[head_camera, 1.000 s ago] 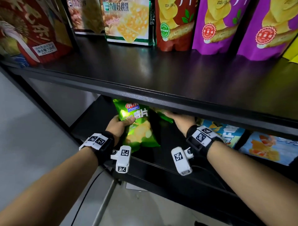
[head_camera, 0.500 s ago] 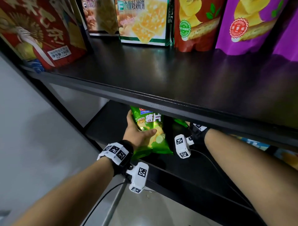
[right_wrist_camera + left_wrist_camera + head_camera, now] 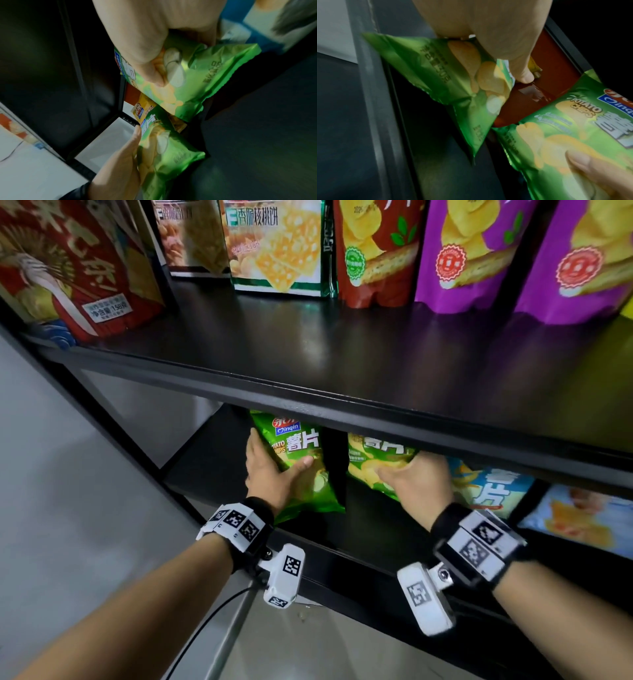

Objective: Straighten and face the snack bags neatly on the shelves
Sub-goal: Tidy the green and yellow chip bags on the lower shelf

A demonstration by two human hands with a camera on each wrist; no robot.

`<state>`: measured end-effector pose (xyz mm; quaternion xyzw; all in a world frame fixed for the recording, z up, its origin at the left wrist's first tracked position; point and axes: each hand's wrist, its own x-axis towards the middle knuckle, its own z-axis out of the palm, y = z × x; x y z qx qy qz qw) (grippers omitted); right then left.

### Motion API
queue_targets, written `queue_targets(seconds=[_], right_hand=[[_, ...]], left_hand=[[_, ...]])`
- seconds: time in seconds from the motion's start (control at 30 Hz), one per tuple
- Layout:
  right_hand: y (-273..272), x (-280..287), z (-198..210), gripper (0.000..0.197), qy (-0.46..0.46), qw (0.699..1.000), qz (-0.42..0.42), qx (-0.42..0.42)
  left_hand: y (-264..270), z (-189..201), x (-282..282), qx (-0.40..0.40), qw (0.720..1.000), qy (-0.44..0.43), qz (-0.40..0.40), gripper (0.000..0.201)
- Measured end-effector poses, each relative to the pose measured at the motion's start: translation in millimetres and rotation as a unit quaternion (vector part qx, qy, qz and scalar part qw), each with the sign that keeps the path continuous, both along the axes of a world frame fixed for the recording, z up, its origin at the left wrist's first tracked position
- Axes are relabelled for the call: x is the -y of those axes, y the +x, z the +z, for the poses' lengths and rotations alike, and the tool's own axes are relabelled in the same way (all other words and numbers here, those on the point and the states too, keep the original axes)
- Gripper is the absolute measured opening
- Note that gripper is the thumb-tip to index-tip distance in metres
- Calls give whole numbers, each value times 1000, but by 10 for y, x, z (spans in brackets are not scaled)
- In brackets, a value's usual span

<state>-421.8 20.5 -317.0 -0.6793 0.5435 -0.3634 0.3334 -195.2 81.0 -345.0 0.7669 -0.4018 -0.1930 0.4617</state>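
Note:
On the lower shelf (image 3: 370, 539), my left hand (image 3: 277, 462) grips a green potato chip bag (image 3: 301, 446). Its thumb lies across the front and the fingers wrap the left edge. The bag stands with its printed face forward. In the left wrist view the thumb (image 3: 523, 75) presses that green bag (image 3: 436, 75). To its right, my right hand (image 3: 409, 474) grips a second green chip bag (image 3: 373, 455), whose top is hidden under the upper shelf edge. The right wrist view shows the thumb (image 3: 152, 70) pinching this second bag (image 3: 209, 75). A dark gap separates the two bags.
Blue chip bags (image 3: 489, 491) lie flat right of my right hand. A red-brown bag (image 3: 547, 81) and a yellow packet (image 3: 144, 108) sit behind the green bags. The upper shelf (image 3: 342, 364) carries standing red, green-edged and purple bags along its back. A grey wall lies left.
My right hand has drawn back from deep under the shelf, bringing the second green bag forward into view. The left hand still grips the first bag, which now faces forward.

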Motion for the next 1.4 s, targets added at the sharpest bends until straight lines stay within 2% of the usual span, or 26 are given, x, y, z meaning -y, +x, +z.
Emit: queue_targets(seconds=[0.1, 0.17, 0.2, 0.27, 0.3, 0.37, 0.47, 0.53, 0.6, 0.67, 0.73, 0.77, 0.83, 0.87, 0.97, 1.07, 1.17, 1.23, 1.27, 1.33, 1.4], right_hand=[[-260, -228, -51, 49, 22, 996, 36, 79], [-403, -300, -75, 61, 64, 988, 59, 127], [-465, -328, -81, 66, 93, 982, 82, 143], [-567, -369, -120, 70, 130, 968, 133, 169], [-607, -399, -118, 69, 135, 965, 151, 166], [-670, -467, -79, 65, 134, 960, 180, 167], [-736, -528, 14, 54, 184, 913, 220, 290], [-752, -521, 92, 47, 184, 897, 186, 356], [-736, -510, 146, 27, 124, 927, 129, 329], [-701, -518, 166, 10, 70, 963, 80, 248], [-650, -532, 182, 29, 56, 980, 30, 191], [-639, -530, 187, 42, 47, 986, 10, 160], [-629, -517, 206, 60, 22, 994, -17, 110], [-626, -504, 214, 61, 8, 995, -23, 96], [-610, -425, 246, 56, 10, 994, -31, 104], [-589, -319, 263, 51, 35, 984, -82, 155], [-595, -281, 249, 52, 152, 961, -23, 232], [-649, -376, 208, 77, 259, 926, 48, 272], [-664, -449, 179, 85, 281, 919, 86, 261], [-664, -567, 137, 76, 280, 920, 151, 228], [-644, -627, 127, 62, 274, 916, 159, 245]], left_hand=[[-212, 121, -94, 76, 996, -49, 8, 110], [-404, 215, -176, 73, 991, -103, -44, 111], [-526, 255, -215, 51, 987, -123, -88, 111], [-792, 328, -263, -58, 974, -131, -177, 113], [-912, 354, -263, -131, 962, -124, -206, 109], [-1105, 365, -248, -243, 934, -112, -236, 86], [-1246, 340, -261, -282, 915, -110, -267, 58], [-1282, 346, -291, -296, 906, -104, -285, 50], [-1318, 360, -314, -311, 900, -104, -286, 47], [-1366, 387, -334, -338, 897, -111, -263, 42], [-1414, 427, -333, -381, 898, -93, -197, 40], [-1437, 447, -332, -395, 900, -78, -165, 45], [-1457, 473, -332, -401, 902, -57, -147, 59], [-1456, 469, -336, -394, 904, -53, -156, 60], [-1374, 418, -398, -376, 892, -46, -247, 43], [-1280, 306, -515, -305, 891, -1, -337, 71], [-1229, 262, -589, -287, 909, 7, -304, 74], [-1218, 296, -575, -325, 912, -11, -248, 70], [-1200, 316, -565, -346, 910, -21, -229, 68], [-1166, 370, -535, -368, 902, -27, -224, 67], [-1142, 416, -518, -379, 893, -13, -241, 71]])
